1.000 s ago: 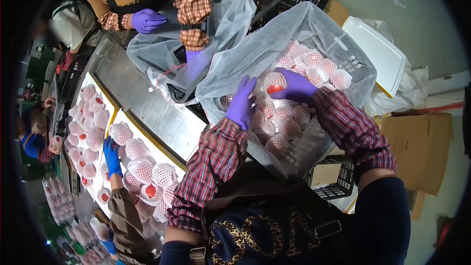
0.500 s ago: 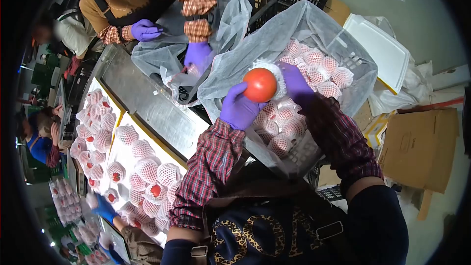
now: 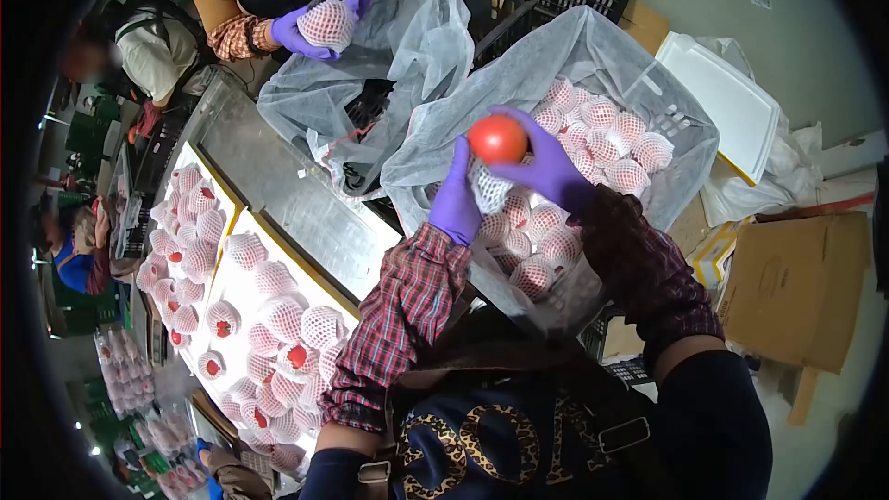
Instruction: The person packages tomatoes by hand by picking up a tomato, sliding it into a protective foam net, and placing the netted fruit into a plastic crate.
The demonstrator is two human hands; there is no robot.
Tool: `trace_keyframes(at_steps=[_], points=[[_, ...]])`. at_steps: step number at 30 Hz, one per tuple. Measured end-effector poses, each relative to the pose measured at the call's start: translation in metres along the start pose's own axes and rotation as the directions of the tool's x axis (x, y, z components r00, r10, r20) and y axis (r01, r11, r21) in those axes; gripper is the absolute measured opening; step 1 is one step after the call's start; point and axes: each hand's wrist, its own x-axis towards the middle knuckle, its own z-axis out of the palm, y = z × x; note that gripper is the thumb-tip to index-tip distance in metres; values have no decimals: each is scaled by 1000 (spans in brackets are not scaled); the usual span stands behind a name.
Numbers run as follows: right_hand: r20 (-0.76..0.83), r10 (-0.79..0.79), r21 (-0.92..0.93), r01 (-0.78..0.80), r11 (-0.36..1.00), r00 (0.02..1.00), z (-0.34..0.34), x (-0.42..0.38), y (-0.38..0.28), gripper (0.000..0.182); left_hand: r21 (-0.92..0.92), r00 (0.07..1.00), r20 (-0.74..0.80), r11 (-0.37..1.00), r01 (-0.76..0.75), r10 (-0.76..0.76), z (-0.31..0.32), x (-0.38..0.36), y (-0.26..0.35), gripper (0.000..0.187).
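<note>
A smooth, round red tomato [image 3: 497, 139] is gripped by my purple-gloved right hand [image 3: 554, 165], its fingers curved around the top and underside. Just below it, a white foam net sleeve [image 3: 490, 191] is held at its edge by my left hand [image 3: 454, 204], also gloved in purple. The sleeve hangs under the tomato, off most of its surface. Both hands are over a crate lined with translucent plastic [image 3: 421, 143], where several tomatoes in pink-white foam nets [image 3: 558, 245] lie. Part of the sleeve is hidden by my fingers.
Netted tomatoes [image 3: 273, 324] cover white trays on the left, beside a metal tabletop [image 3: 269, 167]. Across from me, a co-worker's purple-gloved hands hold a netted fruit [image 3: 326, 24] above another lined crate [image 3: 375, 102]. A white foam lid [image 3: 727, 102] and cardboard box [image 3: 796, 287] are at right.
The tomato has passed from my left hand to my right, and the foam net is now below it in my left hand. The co-worker has lifted a netted fruit from the other crate.
</note>
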Motion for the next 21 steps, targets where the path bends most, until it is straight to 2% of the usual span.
trace_keyframes(at_steps=[1,2,5,6,9,10,13,16,19,21], points=[[-20,103,181,-97,979,995,-3,6,-1,56,-41,999,35,999,8,-7,-5,4,-2,45],[-168,86,314,-29,949,982,-4,14,14,48,83,992,-99,994,-64,72,-11,9,-5,42],[23,414,545,-358,758,910,-17,13,22,55,352,946,-136,907,-232,295,-8,9,-6,41],[-53,452,536,-356,765,891,-11,10,23,59,492,945,-121,845,-209,304,-5,5,-6,47],[-79,516,414,-443,795,853,-13,11,46,57,775,894,148,512,-370,422,-1,2,-13,59],[-96,494,406,-419,812,864,-10,11,44,51,731,891,114,570,-374,439,7,-3,-11,69],[-97,415,223,-387,895,905,-12,7,34,39,598,903,82,704,-383,422,8,-2,-9,68],[-268,106,79,-88,993,958,-8,9,37,30,551,934,45,771,-319,354,-2,1,-8,64],[-234,-128,48,143,989,964,-5,10,30,35,355,969,33,904,-240,245,-7,4,-9,57],[-121,-139,-41,135,990,983,1,4,16,44,276,979,55,939,-204,197,-7,5,-8,56]])
